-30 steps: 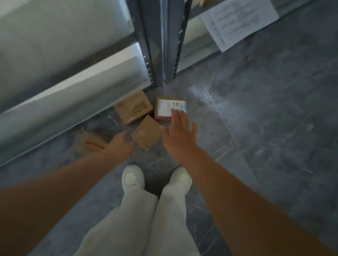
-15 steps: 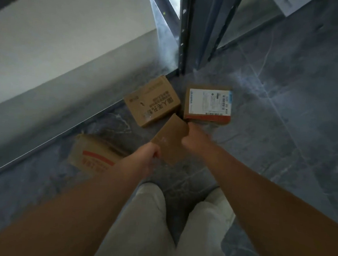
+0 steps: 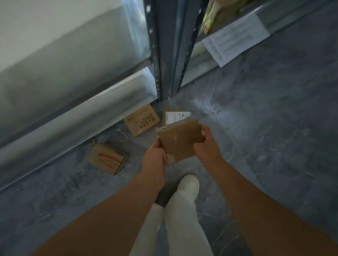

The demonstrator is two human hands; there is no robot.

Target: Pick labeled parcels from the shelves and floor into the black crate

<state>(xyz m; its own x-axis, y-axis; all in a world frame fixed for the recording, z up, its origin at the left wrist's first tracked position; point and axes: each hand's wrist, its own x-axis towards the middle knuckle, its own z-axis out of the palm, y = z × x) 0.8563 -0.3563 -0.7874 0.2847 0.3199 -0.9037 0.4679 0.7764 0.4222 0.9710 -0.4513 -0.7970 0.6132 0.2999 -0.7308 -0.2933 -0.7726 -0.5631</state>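
My left hand (image 3: 154,162) pinches the left edge of the small brown box (image 3: 180,140), grip tight on it. The box hangs above the floor (image 3: 281,154), near the shelf post (image 3: 167,48). I think it is light and stiff, so its edges hold well. My right hand (image 3: 206,148) grips the right edge, both arms stretched down.

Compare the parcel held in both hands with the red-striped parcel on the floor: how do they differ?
The held parcel is off the floor, gripped at its sides by the left hand and right hand; the red-striped parcel lies on the floor, untouched. The held parcel shows a plain brown face; the red-striped parcel carries a red bar and red print. Both are brown cardboard parcels.
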